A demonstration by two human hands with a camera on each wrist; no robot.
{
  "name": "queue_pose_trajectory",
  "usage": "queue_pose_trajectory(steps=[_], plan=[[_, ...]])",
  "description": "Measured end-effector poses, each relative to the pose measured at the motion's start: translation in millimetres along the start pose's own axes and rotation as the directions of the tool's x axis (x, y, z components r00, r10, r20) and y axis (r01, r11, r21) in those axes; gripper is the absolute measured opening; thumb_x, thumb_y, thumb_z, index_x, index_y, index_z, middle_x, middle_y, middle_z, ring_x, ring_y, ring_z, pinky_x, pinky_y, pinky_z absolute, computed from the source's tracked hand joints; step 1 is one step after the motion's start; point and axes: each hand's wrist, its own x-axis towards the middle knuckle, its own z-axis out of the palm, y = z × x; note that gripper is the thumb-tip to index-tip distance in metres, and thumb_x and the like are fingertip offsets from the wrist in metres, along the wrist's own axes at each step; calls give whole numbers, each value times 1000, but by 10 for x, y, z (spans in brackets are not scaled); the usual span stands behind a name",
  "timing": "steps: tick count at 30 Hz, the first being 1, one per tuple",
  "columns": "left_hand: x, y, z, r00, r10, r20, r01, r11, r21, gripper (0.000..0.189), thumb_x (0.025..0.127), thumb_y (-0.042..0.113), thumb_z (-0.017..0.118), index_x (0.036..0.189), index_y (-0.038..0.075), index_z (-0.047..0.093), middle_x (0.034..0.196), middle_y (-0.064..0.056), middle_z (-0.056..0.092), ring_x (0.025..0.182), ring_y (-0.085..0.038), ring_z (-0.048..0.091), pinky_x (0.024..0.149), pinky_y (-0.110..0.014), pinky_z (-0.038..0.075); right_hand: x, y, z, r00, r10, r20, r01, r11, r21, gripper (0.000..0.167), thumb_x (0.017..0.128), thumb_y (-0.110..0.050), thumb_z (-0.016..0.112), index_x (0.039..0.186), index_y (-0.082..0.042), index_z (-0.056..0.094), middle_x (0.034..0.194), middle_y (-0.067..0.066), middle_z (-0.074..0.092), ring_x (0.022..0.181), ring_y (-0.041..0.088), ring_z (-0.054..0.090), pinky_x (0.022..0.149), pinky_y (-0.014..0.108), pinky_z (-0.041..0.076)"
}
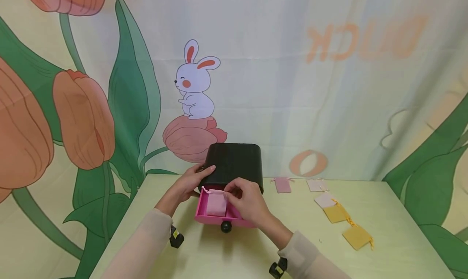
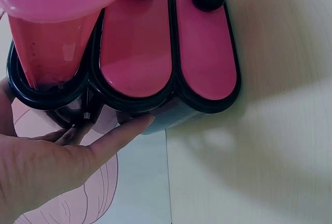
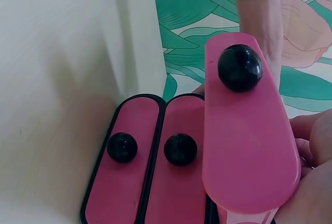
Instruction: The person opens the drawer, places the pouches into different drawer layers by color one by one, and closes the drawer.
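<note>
A black cabinet holds three pink drawers with round black knobs. Its top drawer is pulled out, and a pale pink drawstring pouch lies inside at the left. My left hand rests on the cabinet's left side, thumb over the top edge; the left wrist view shows a straight finger against that side. Over the open drawer, my right hand pinches the pouch's upper right corner between thumb and forefinger. The two lower drawers are closed.
To the right on the table lie a mauve pouch, two whitish pouches and two yellow pouches with cords. Behind the table hangs a printed curtain with a rabbit and tulips.
</note>
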Motion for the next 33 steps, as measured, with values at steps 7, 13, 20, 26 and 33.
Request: queue_pose_trajectory(steps=[7,13,20,26,33], plan=[[10,-14,-7,1000,5,-8,-5,1000,-1,96,96,62,68,168,15,25,162,-22,43,130,-44,57,97,-65,56,-6,-50,-121,999,-22,37,21,999,25,18,92,-9,83,109,-8,77,101,2,74,87,14,65,77,28,60],[35,-13,1,1000,-2,-17,2,1000,-5,96,96,62,69,168,16,26,162,-22,44,134,-44,56,98,-67,54,62,84,-511,1000,-6,-30,7,999,38,18,93,-13,84,110,-10,77,100,-3,74,85,14,66,74,29,60],[40,-20,12,1000,1,-22,-1,1000,-20,96,96,61,70,168,15,26,160,-21,46,130,-42,58,92,-62,59,189,630,-981,990,79,-115,-82,996,-27,16,98,-15,78,112,-6,77,102,4,76,92,21,68,80,36,60],[26,-12,9,1000,7,-23,-8,1000,-23,95,97,60,70,168,14,26,159,-22,47,130,-42,58,91,-61,60,195,1359,-1110,974,175,-145,-191,976,-104,20,102,-15,74,116,-2,76,106,12,75,98,29,69,86,41,57],[37,-34,3,999,4,-34,-5,1000,-26,94,96,59,70,167,14,28,156,-22,49,128,-41,59,86,-58,62,88,2059,-1058,943,303,-135,-321,938,-133,30,102,-15,72,124,6,72,115,23,73,107,40,67,88,51,56]])
